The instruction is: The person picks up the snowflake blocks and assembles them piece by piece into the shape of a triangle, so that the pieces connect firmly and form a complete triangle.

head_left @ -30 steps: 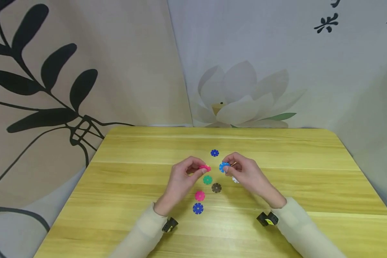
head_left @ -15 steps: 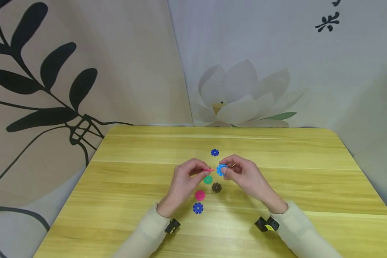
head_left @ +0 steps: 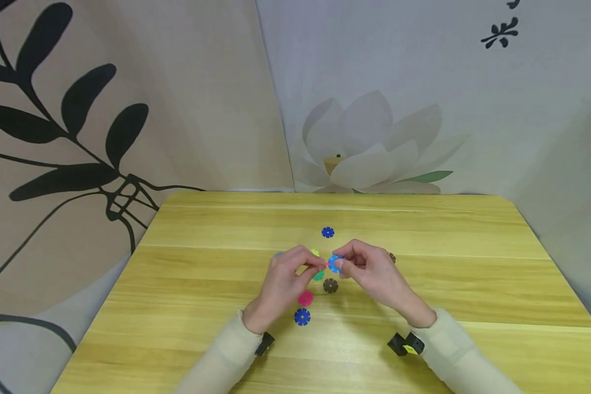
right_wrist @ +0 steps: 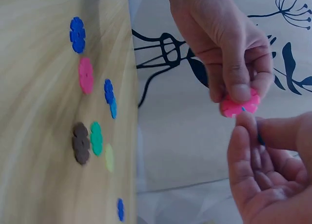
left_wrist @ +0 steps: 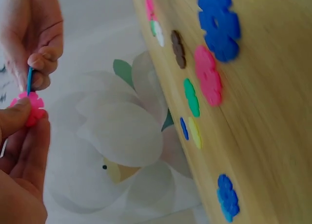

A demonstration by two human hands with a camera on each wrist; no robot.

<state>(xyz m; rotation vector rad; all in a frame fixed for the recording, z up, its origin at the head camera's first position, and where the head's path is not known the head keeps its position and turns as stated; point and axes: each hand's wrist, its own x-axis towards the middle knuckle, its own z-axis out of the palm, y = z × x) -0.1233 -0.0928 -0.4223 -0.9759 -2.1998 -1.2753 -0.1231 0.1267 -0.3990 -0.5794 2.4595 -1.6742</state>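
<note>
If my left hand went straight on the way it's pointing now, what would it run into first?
Most likely the light blue, notched, plastic-looking disc pinched in your right hand. The bright pink notched disc in your left hand seems to meet its edge, though depth is hard to judge.

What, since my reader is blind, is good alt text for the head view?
A person's left grip holds a pink disc against a blue disc in the right grip, above a wooden table with coloured discs. A printed backdrop is behind.
</note>
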